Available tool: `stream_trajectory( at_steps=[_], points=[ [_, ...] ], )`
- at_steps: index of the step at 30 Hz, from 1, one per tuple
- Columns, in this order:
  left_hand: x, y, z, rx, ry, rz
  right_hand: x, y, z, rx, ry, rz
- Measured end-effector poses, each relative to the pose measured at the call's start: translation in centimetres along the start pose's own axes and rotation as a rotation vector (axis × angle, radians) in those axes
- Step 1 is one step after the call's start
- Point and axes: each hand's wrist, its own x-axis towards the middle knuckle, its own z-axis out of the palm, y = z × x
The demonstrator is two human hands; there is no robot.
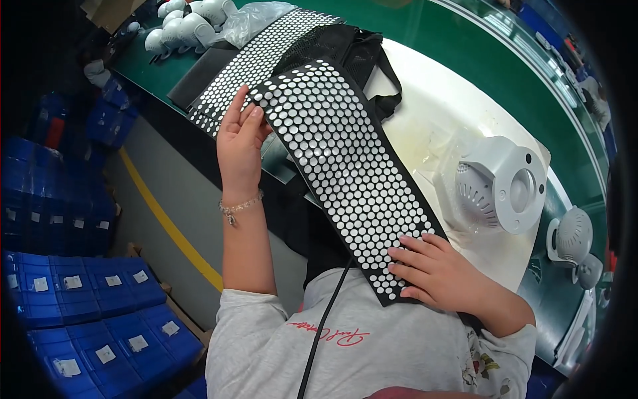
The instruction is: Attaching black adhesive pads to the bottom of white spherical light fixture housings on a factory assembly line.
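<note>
A long black sheet (352,169) covered with rows of round white dots slants from the table edge down to my lap. My left hand (242,130), a beaded bracelet on its wrist, is at the sheet's upper left corner, with thumb and index finger closing on the edge there. Whether a loose dot is also between those fingertips, I cannot make out. Flat on the lower right end of the sheet lies my right hand (432,269), fingers apart. Behind it, a second dotted sheet (246,66) rests on the table beside a black mesh bag (319,50).
A white plastic housing (512,189) in clear wrap stands on a white board (425,86) to the right. More white housings (183,30) are at the far left of the green table (512,66). Blue bins (100,332) are stacked at left. A black cable (325,319) crosses my lap.
</note>
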Motion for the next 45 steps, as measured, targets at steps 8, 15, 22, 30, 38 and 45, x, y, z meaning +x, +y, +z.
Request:
stream_trajectory(
  at_steps=[8,15,22,30,38,45],
  points=[
    [-3.2,0.8,2.0,-0.189,-0.132,-0.199,-0.3,0.1,0.3,0.028,0.008,0.011],
    [-11.1,0.4,2.8,-0.048,-0.206,-0.321,-0.3,0.6,0.3,0.078,-0.005,0.004],
    [-13.0,0.1,2.5,0.13,-0.173,-0.341,-0.4,0.8,0.6,0.118,-0.013,0.024],
    [-15.8,-1.1,2.0,0.02,-0.169,-0.449,-0.5,0.5,0.7,0.089,-0.005,0.005],
    [-17.4,-1.2,2.9,-0.033,-0.199,-0.589,-0.6,0.3,0.9,0.076,0.005,0.018],
    [-18.5,-1.5,3.2,-0.051,-0.323,-0.774,-0.6,0.1,0.9,0.078,0.006,0.028]
  ],
)
